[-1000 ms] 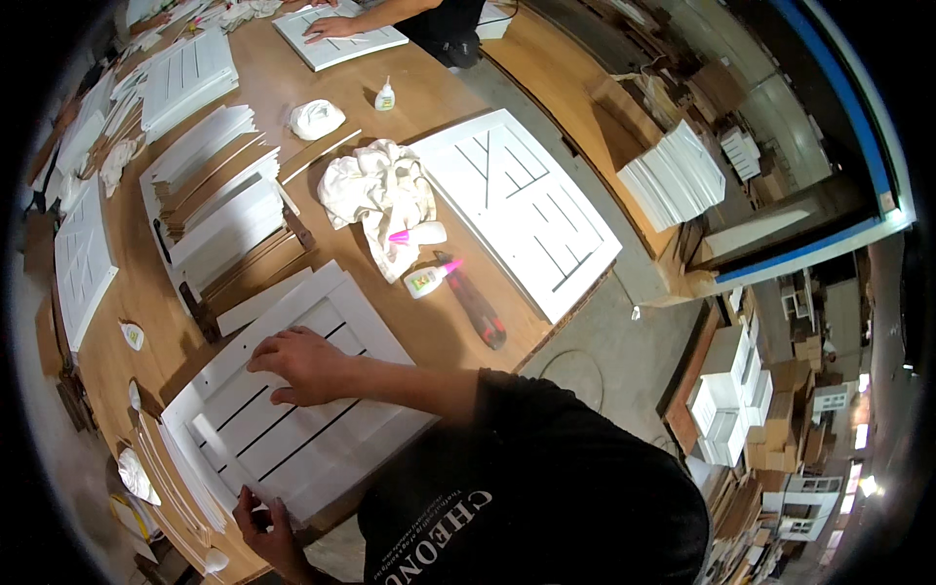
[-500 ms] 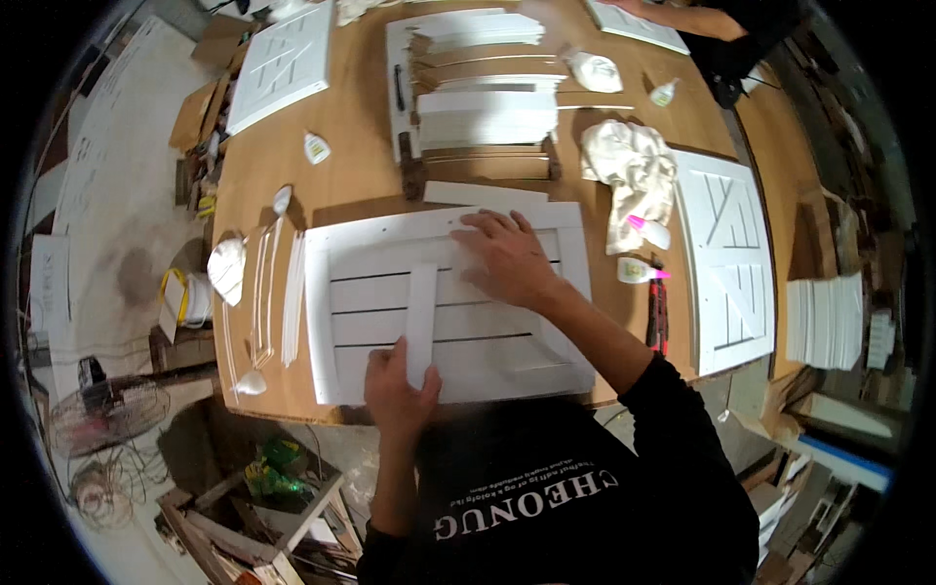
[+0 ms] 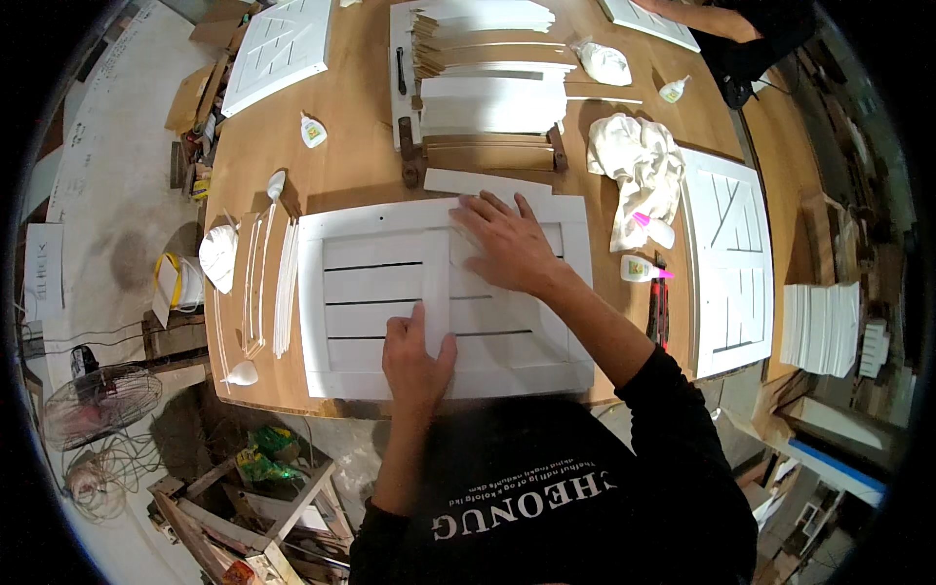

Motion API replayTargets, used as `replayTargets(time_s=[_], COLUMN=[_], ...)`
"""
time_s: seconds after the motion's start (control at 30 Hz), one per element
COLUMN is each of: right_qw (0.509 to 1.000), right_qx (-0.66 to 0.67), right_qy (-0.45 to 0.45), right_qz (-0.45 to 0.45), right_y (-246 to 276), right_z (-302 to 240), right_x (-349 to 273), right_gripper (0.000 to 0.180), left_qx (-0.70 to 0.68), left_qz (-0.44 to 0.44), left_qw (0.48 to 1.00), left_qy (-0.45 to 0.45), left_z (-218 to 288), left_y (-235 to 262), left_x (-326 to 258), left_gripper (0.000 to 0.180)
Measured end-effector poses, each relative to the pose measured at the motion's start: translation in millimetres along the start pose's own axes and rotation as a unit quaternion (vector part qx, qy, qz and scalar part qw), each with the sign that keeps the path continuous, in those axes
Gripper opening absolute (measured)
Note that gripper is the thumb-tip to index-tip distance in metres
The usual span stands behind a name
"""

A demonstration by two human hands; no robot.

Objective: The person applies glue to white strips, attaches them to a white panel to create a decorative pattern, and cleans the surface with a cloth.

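Note:
A white door panel [image 3: 375,356] with dark grooves and a raised frame lies flat on the table before me. A plain white strip [image 3: 436,268] stands across its middle from near edge to far edge. My left hand [image 3: 417,363] grips the strip's near end, index finger along the left side and thumb at the right. My right hand [image 3: 507,242] rests on the panel by the strip's far end, fingers stretched out and partly covering that joint. Beyond the panel's far edge lies a loose white board [image 3: 487,182].
A rack [image 3: 405,97] of stacked white slats stands behind. Glue bottles [image 3: 639,268], a crumpled cloth [image 3: 632,166] and a finished panel [image 3: 726,263] lie at right. Thin white strips [image 3: 287,292] lie at left. Another person's arm [image 3: 717,21] reaches in at far right.
The strip has moved to the right and away from me, into the panel's middle. My left hand has gone along with it; my right hand has hardly moved.

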State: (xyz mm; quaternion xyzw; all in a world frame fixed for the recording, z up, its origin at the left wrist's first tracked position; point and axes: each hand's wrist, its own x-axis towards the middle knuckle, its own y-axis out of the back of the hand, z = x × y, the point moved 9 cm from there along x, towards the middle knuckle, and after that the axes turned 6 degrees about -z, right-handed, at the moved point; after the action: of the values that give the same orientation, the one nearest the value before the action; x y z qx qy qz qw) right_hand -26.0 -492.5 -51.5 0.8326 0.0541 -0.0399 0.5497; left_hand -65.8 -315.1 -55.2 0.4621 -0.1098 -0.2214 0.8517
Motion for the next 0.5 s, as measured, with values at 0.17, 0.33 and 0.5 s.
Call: replayTargets(time_s=[0.17, 0.33, 0.5], right_qw=[1.000, 0.999, 0.999], right_qx=[0.012, 0.028, 0.032], right_qy=[-0.015, -0.022, -0.034], right_qz=[0.005, 0.007, -0.024], right_y=[-0.7, -6.0, -2.2], right_z=[2.8, 5.0, 1.5], right_x=[1.7, 6.0, 8.8], right_gripper=[0.067, 0.071, 0.074], left_qx=[-0.015, -0.044, -0.046], left_qz=[-0.026, -0.019, -0.016], left_qw=[0.999, 0.998, 0.997], left_qy=[0.025, 0.038, 0.059], left_z=[-6.3, -6.8, -9.2], left_y=[-9.5, -7.7, -10.3], left_x=[2.6, 5.5, 3.8], left_gripper=[0.060, 0.059, 0.060])
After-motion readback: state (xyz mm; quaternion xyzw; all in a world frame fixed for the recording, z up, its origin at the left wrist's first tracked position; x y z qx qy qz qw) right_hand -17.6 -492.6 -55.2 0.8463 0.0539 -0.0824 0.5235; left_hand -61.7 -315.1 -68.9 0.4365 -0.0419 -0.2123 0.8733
